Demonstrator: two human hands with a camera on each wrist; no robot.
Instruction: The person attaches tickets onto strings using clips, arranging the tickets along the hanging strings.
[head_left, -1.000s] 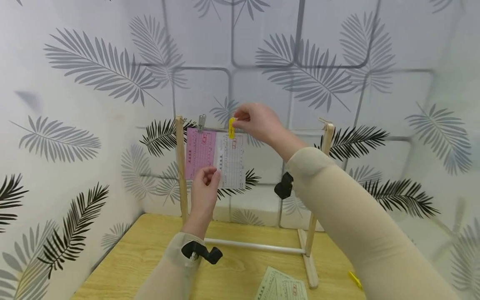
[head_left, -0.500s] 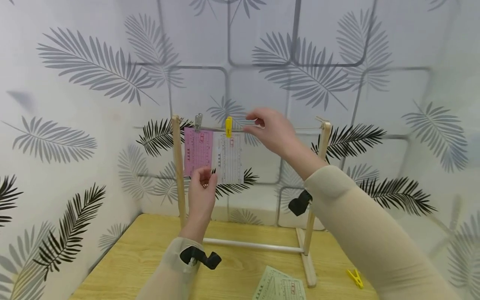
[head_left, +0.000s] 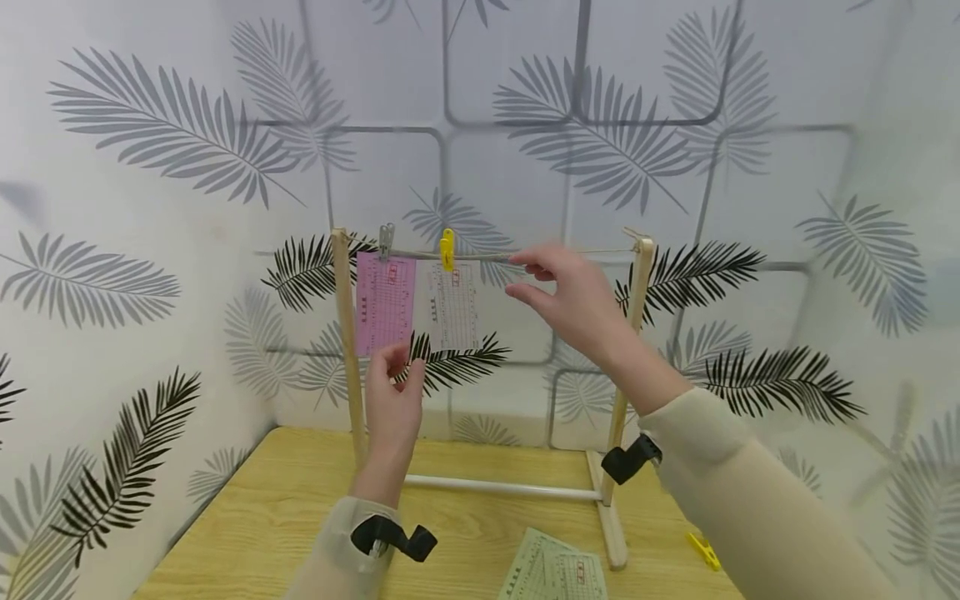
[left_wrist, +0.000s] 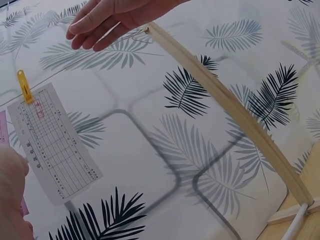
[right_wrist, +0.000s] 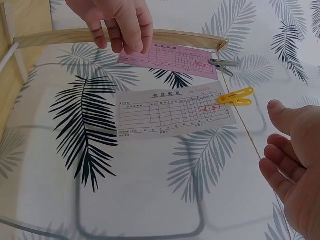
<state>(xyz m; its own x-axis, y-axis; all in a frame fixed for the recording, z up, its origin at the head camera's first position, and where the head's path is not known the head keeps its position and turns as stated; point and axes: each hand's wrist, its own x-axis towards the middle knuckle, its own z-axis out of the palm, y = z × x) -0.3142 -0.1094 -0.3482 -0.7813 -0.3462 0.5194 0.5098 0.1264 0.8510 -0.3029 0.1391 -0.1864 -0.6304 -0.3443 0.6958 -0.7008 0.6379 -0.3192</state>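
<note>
A white receipt slip hangs from a string, held at its top by a yellow clothespin. To its left hangs a pink receipt slip under a grey clothespin. My left hand is just below the slips, fingers loosely bent, holding nothing. My right hand is to the right of the white slip, thumb and fingers apart, with nothing between them. In the right wrist view both slips dangle away from the fingers, the white receipt showing its printed grid and red stamp.
The string runs between two wooden posts of a stand with a white bottom rod. On the wooden table, several pale green slips overlap at the front, and another yellow clothespin lies to their right.
My right hand has let go of the yellow clothespin on the white slip and moved right and down. My left hand has come away from the white slip's lower edge.
</note>
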